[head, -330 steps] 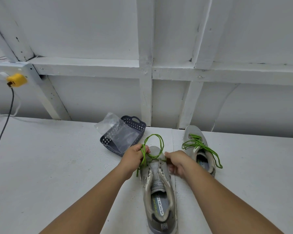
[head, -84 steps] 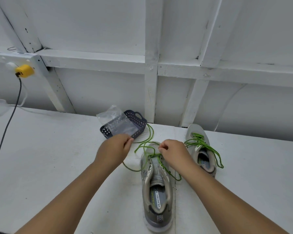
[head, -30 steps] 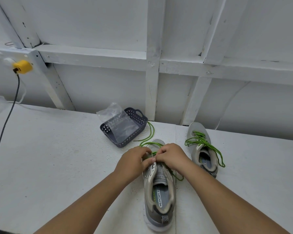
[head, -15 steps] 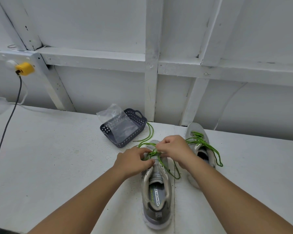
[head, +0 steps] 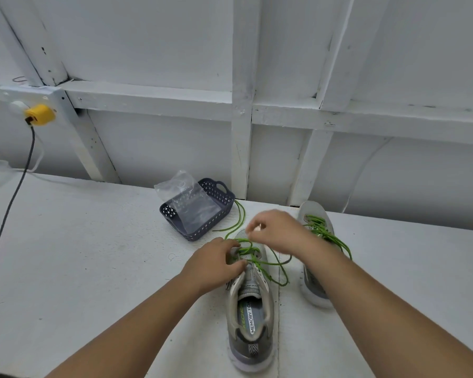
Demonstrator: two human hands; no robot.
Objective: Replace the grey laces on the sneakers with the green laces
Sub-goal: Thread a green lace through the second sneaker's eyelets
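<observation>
- Centrally, the grey mesh sneaker (head: 250,304) is lying on the white worktop (head: 79,255), heel toward the near edge.
- The left hand (head: 216,264) is pressing curled fingers onto its eyelets.
- The right hand (head: 277,230), blurred, is pinching the bright green lace (head: 273,264) above the toe.
- A second grey sneaker (head: 316,255) is sitting just right.
- A dark perforated plastic basket (head: 200,211) is standing near the back edge; open room is lying left.

We are looking at a white table (head: 79,255) filling the lower frame. Lying on it at centre is a dark basket (head: 219,214); just below it a grey sneaker (head: 250,309) is sitting, a second sneaker (head: 316,290) to its right. A green lace (head: 236,222) is trailing between basket and sneaker. A dark cable (head: 0,233) is crossing the left edge.
</observation>
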